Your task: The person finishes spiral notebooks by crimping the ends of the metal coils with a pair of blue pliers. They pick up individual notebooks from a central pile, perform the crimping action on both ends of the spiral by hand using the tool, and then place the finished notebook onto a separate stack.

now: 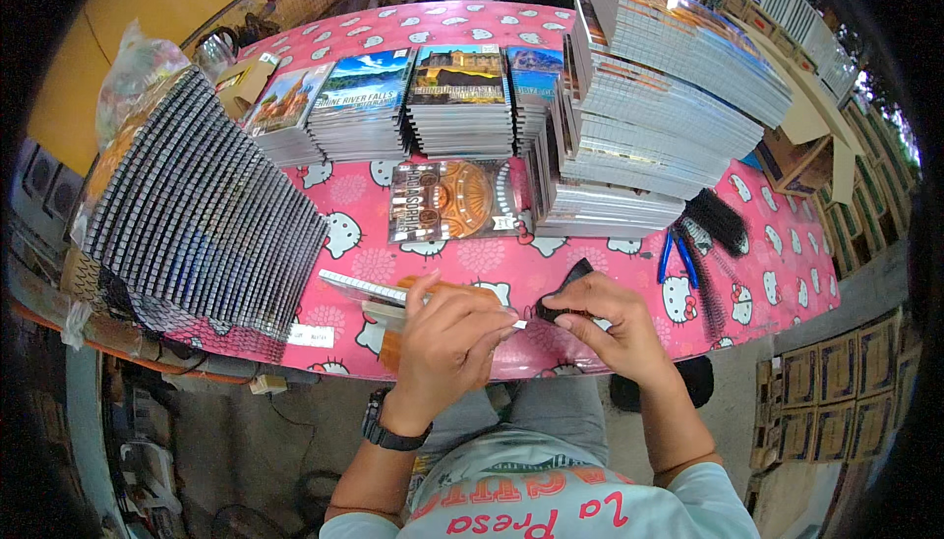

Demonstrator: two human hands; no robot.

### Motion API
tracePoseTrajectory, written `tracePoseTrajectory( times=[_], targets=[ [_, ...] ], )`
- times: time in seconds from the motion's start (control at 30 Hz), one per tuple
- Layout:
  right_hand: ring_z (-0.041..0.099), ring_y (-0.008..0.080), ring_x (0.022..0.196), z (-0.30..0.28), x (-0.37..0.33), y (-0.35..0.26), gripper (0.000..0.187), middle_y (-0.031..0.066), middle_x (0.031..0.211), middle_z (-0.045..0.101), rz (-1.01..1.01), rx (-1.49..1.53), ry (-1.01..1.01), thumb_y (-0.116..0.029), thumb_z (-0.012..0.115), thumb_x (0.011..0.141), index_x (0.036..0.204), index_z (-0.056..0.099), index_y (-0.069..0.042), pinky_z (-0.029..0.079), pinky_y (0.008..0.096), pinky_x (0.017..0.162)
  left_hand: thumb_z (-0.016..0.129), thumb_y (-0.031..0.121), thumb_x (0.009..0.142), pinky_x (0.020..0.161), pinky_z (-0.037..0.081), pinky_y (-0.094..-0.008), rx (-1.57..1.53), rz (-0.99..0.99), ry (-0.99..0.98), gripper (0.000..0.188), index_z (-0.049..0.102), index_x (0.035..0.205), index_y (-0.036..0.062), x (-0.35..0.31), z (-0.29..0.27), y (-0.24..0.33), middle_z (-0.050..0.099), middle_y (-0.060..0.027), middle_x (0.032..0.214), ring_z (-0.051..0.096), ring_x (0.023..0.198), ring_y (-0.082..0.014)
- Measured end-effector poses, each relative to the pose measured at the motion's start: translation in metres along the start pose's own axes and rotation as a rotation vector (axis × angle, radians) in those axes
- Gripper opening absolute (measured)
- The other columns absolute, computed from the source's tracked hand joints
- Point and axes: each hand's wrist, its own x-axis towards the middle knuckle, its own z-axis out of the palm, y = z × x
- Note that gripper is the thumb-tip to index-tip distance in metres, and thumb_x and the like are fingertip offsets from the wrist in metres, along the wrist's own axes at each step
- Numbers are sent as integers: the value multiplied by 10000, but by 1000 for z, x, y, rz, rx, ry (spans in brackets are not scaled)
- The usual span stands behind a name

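My left hand (447, 328), with a watch on its wrist, is closed round a notebook (366, 288) held nearly edge-on above the table's near edge. Its pale page edge runs from the left towards my fingertips. Just to the right, my right hand (610, 318) pinches a dark strip (578, 271), close to the notebook's right end; whether it is a binding coil I cannot make out. Beyond both hands, a notebook with a brown patterned cover (454, 201) lies flat on the pink table cover (339, 264).
Spiral-bound notebooks rise in a tall stack (202, 209) at left. Several lower picture-cover stacks (460, 106) line the back. A high pile of notebooks (654, 136) stands at right. Near it lie blue-handled pliers (678, 259) and black binding coils (716, 224). Cartons (836, 382) stand beyond the right edge.
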Motion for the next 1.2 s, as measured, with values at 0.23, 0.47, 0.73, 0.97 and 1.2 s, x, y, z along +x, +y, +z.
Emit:
tracePoseTrajectory(
  times=[0.23, 0.47, 0.73, 0.97, 1.2],
  targets=[
    [556, 212, 856, 1, 4, 1, 182, 78, 875, 582, -39, 107, -79, -22, 655, 739, 918, 657, -54, 455, 303, 757, 713, 99, 686, 982, 286, -433, 15, -28, -3, 123, 659, 785, 148, -1, -2, 1, 640, 10, 822, 600, 810, -173],
    [545, 239, 883, -3, 9, 6, 186, 75, 874, 582, -86, 5, -95, -20, 649, 725, 905, 656, -63, 440, 334, 792, 723, 77, 653, 992, 279, -446, -7, -18, 0, 138, 635, 737, 140, 3, -1, 0, 645, 8, 813, 603, 808, -174],
    [545, 242, 893, -9, 13, 5, 213, 77, 872, 589, -79, 100, -191, -21, 645, 732, 939, 658, -69, 438, 344, 800, 726, 61, 641, 1000, 273, -452, 24, -10, -18, 151, 640, 730, 146, -1, -3, 1, 643, 5, 810, 606, 802, -174],
    [583, 246, 788, -12, 15, -6, 249, 118, 863, 611, 98, 80, -393, -97, 554, 851, 1093, 593, -49, 471, 354, 750, 701, 135, 695, 995, 220, -486, 40, -20, -55, 117, 630, 785, 157, -1, 0, 3, 610, 33, 843, 569, 858, -154],
    [572, 339, 926, -23, 4, 50, 514, 197, 1046, 573, 247, -203, -177, -316, 605, 826, 1246, 459, -58, 466, 398, 811, 668, 252, 742, 967, 193, -516, 215, -28, -183, 181, 618, 892, 164, 0, 0, 5, 564, 20, 874, 533, 892, -173]
  ],
)
